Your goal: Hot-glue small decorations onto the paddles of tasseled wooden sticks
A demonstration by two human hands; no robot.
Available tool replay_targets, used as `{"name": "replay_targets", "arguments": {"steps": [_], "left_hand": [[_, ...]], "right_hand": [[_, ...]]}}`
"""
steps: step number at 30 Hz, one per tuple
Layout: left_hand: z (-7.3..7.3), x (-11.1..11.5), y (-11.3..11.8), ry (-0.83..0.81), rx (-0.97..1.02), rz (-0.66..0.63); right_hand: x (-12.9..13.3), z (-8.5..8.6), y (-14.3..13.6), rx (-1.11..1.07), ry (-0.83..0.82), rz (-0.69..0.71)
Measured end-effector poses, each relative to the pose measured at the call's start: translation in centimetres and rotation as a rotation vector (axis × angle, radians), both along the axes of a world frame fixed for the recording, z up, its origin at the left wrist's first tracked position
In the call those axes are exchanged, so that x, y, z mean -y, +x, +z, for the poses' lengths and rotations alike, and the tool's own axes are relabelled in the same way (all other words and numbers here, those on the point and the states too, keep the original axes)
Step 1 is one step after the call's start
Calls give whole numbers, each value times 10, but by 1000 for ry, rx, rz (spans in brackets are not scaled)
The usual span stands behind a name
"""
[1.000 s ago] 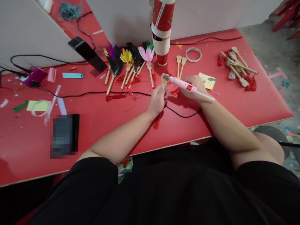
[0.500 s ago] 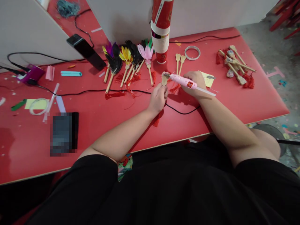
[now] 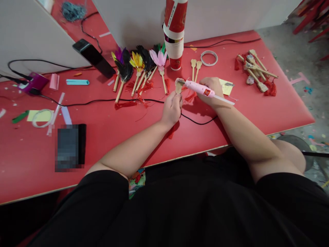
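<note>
My left hand (image 3: pixel 172 108) is closed around the handle of a small wooden paddle (image 3: pixel 178 88), its rounded head pointing up and a red tassel (image 3: pixel 171 132) hanging below. In my right hand (image 3: pixel 212 88) is a pink hot glue gun (image 3: pixel 197 88), a clear glue stick jutting from its back. The gun's metal tip touches or almost touches the paddle's head. Two bare wooden paddles (image 3: pixel 196 67) lie just beyond my right hand. Left of them are several feathered sticks (image 3: pixel 137 68) with yellow, black, purple and pink feathers.
Stacked paper cups (image 3: pixel 175 34) stand at the back, with a tape roll (image 3: pixel 209 58) to their right. A pile of tasselled sticks (image 3: pixel 257 70) lies far right. A phone (image 3: pixel 94 58) leans at the left near a purple power adapter (image 3: pixel 33 83). Black cables (image 3: pixel 102 101) cross the red table.
The whole view has shifted slightly. My hands keep nearly the same pose, with the glue gun's tip still at the paddle's head.
</note>
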State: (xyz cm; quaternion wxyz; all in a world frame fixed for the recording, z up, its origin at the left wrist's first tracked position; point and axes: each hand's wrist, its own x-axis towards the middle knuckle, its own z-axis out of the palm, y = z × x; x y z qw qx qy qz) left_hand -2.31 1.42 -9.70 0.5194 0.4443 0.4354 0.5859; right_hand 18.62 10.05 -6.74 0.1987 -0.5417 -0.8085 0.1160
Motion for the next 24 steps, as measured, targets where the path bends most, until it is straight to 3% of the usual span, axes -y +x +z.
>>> {"name": "replay_targets", "arguments": {"steps": [7, 14, 21, 24], "left_hand": [[1, 3, -2, 5, -22, -24], [15, 6, 2, -37, -26, -67], [14, 3, -1, 90, -89, -67], [17, 7, 1, 48, -79, -55]], "right_hand": [[-5, 4, -1, 14, 51, 7], [-11, -4, 7, -5, 76, -44], [-12, -12, 14, -100, 93, -34], [-18, -15, 17, -112, 90, 3]]}}
